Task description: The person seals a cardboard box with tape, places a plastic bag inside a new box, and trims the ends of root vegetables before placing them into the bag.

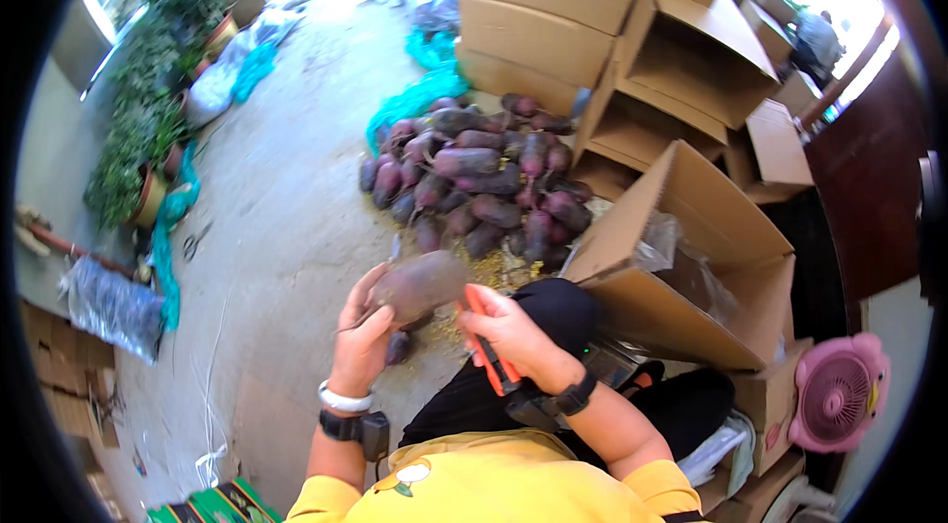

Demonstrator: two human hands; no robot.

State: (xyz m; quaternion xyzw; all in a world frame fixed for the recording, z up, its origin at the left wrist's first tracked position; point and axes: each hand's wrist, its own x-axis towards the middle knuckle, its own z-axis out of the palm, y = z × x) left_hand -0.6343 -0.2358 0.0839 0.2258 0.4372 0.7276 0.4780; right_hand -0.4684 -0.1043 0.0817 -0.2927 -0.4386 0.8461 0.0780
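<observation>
My left hand (364, 334) grips one end of a long dark-purple root vegetable (424, 286), which looks like a radish. Its thin tail root hangs out past my thumb. In my right hand (511, 327) is a hand tool with orange-and-black handles (485, 360); its working end is blurred, so its exact kind is unclear. The tool's upper end is close to the root's right end, and I cannot tell whether they touch. Just beyond my hands lies a heap of similar purple roots (474, 160) on the concrete floor. Another root (398, 349) shows below the held one.
At right stands an open cardboard box (696, 315) with a clear plastic liner. Behind it rise stacked cartons (548, 12). A pink fan (833, 401) stands far right. Teal netting (418, 97) borders the heap. Scissors (195, 241) and potted plants (148, 152) are left; a person (817, 45) is far back.
</observation>
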